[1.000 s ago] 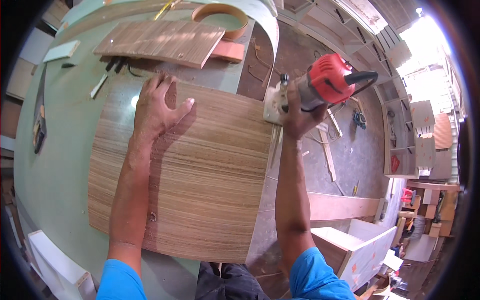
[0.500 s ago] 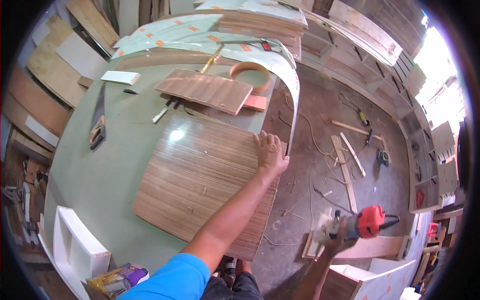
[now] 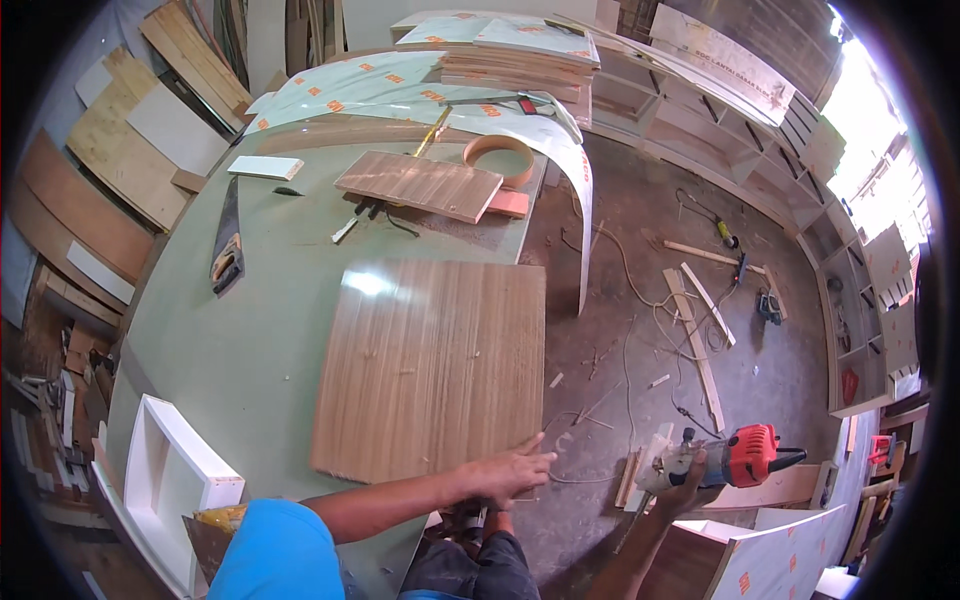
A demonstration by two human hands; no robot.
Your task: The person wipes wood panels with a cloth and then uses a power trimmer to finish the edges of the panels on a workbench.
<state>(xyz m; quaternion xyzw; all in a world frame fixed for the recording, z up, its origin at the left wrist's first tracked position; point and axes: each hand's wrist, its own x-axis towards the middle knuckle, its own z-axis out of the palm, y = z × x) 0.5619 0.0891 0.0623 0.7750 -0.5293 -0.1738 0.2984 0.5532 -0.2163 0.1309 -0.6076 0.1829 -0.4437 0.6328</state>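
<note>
Right-hand grip [image 3: 690, 478] clamped on red trim router [image 3: 735, 462] held low off desk edge, left hand [image 3: 510, 472] flat on veneered panel's [image 3: 435, 365] overhanging near corner: risks panel tipping off desk [image 3: 260, 330], trailing cord [image 3: 640, 300] snagging floor offcuts.

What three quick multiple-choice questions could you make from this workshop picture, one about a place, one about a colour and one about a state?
1. Where does the left hand rest?
A. on the handsaw
B. on the near right corner of the large wood panel
C. on the white box

2. What colour is the body of the power tool in the right hand?
A. red
B. yellow
C. blue

3. How does the large wood panel lie?
A. upright against a wall
B. flat on the green table, its right edge at the table's side
C. on the floor

Answers: 1 B, the fingers lie spread on that corner. 2 A, its housing is plainly red. 3 B, it lies flat on the tabletop.
</note>
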